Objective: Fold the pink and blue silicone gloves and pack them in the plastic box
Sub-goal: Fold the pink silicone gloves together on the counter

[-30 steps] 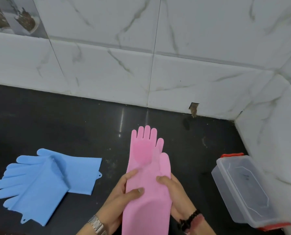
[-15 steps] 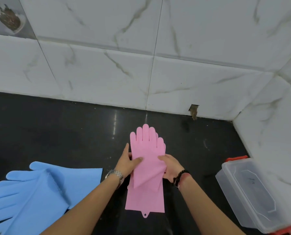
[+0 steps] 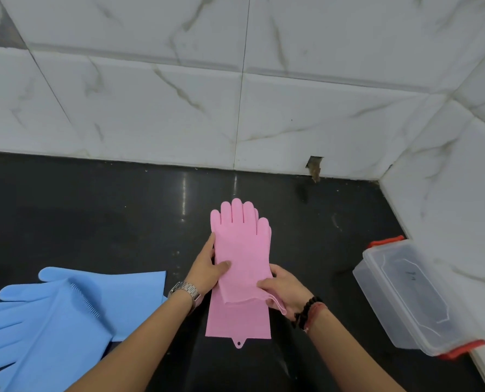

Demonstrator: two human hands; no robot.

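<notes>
— Where are the pink silicone gloves (image 3: 242,250) sitting?

— On the black countertop (image 3: 94,216), stacked, fingertips pointing at the marble-tiled wall (image 3: 179,108). From my feed, the upper glove's cuff is doubled over, and a hanging tab on the lower cuff points back toward the person.

— And the hands?

— The left hand (image 3: 207,267) lies along the stack's left edge, its thumb pressed flat on the pink surface and its fingers mostly straight. The right hand (image 3: 282,290) pinches the folded cuff edge at the stack's right side, thumb on top, fingers curled beneath.

— What lies beyond them?

— Well out past the left hand's knuckles I see the blue silicone gloves (image 3: 52,315), overlapping, flat on the counter, apart from the pink pair. Out past the right hand's fingers stands the clear plastic box (image 3: 410,295) with red latches, tipped against the side wall. A metal watch (image 3: 186,290) circles the left wrist, a dark bead bracelet (image 3: 306,309) the right.
</notes>
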